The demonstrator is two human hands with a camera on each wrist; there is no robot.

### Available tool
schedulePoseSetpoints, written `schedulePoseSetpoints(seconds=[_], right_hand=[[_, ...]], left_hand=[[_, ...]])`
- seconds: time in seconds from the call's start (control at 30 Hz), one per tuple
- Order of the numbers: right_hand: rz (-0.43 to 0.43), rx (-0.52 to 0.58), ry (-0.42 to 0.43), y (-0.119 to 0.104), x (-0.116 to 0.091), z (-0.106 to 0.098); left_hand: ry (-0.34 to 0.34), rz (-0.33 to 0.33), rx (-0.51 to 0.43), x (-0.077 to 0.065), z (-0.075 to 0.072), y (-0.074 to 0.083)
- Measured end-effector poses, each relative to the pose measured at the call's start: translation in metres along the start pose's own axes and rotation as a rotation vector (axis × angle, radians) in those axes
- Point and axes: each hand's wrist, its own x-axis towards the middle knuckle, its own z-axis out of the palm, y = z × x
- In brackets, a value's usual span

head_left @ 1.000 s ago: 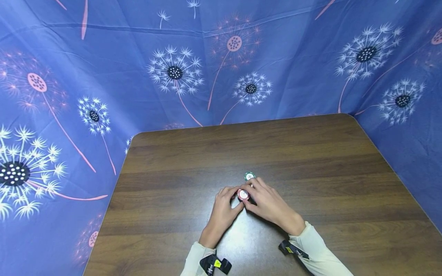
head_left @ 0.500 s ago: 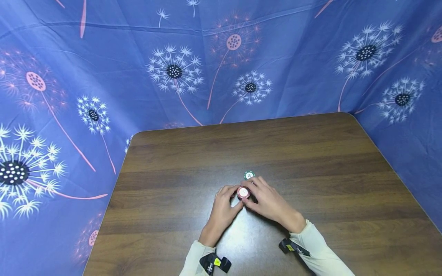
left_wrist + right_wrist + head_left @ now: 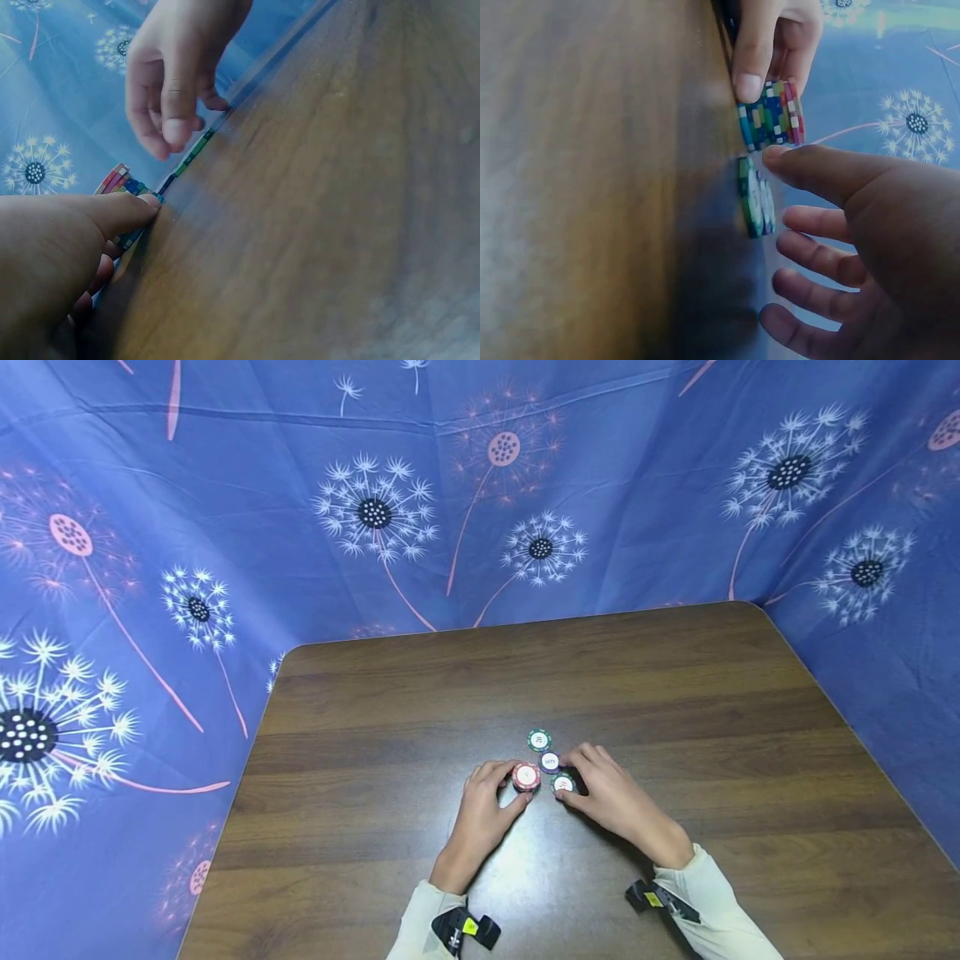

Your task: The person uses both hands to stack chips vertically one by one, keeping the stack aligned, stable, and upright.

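A short stack of poker chips, with a red-edged chip on top, stands on the table. My left hand holds the stack by its side between thumb and fingers. Stripes of several colours show along the stack's side in the right wrist view. Just right of the stack, my right hand hovers with its fingers apart over the loose chips, gripping nothing. Below its fingers are a green poker chip and a dark blue poker chip. Farther back lies another green poker chip.
The brown wooden table has rounded far corners. Blue cloth printed with dandelions hangs behind it and along both sides. Each wrist carries a black strapped camera, the left wrist camera lying nearer the table's front.
My right hand has left the stack and moved to the right, bringing the blue chip and the nearer green chip into sight. The left hand keeps its hold on the stack.
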Motion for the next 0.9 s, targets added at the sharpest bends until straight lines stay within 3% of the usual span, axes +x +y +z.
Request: schedulePoseSetpoints(seconds=[0.27,0.63,0.9], right_hand=[[0.015,-0.014,0.008,0.004,-0.007,0.004],[-0.02,-0.081,0.048,0.001,-0.011,0.008],[-0.061,-0.072,0.06,-0.001,-0.013,0.011]], left_hand=[[0.001,-0.002,-0.001,0.0,0.0,0.0],[-0.009,-0.013,-0.003,-0.001,-0.002,0.002],[-0.002,-0.007,-0.005,-0.001,-0.001,0.002]])
